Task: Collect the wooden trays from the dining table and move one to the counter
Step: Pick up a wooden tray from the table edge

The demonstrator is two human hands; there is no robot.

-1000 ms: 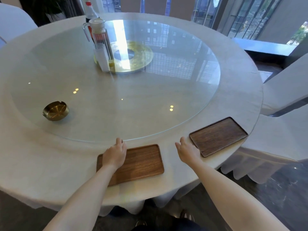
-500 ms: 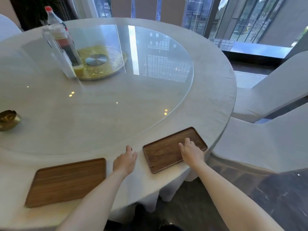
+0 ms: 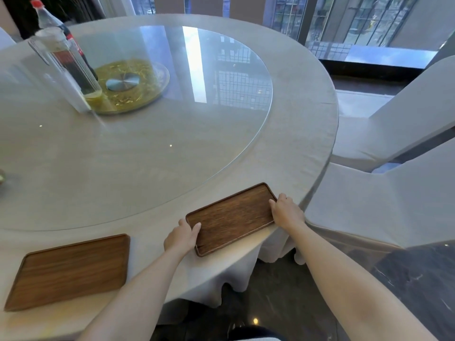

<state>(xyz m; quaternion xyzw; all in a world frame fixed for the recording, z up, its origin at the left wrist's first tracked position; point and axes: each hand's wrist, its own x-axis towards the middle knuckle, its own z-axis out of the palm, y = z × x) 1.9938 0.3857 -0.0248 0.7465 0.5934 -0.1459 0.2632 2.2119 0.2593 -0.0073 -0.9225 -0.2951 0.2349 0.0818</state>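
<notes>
A dark wooden tray (image 3: 231, 216) lies flat near the front right edge of the round dining table (image 3: 307, 124). My left hand (image 3: 181, 236) grips its near-left end, thumb over the rim. At the tray's far-right end my right hand (image 3: 286, 212) holds the rim. A second, lighter wooden tray (image 3: 71, 269) rests untouched on the tablecloth at the lower left.
A glass turntable (image 3: 209, 148) covers the table's middle, with a clear pitcher (image 3: 65, 67), a red-capped bottle (image 3: 53, 22) and a gold centre disc (image 3: 130, 84). White-covered chairs (image 3: 384, 193) stand close on the right. Dark floor shows below the table edge.
My view shifted right. My left hand left the lighter tray and moved over to the dark tray's left end; my right hand slid to its right end. Both now grip it.
</notes>
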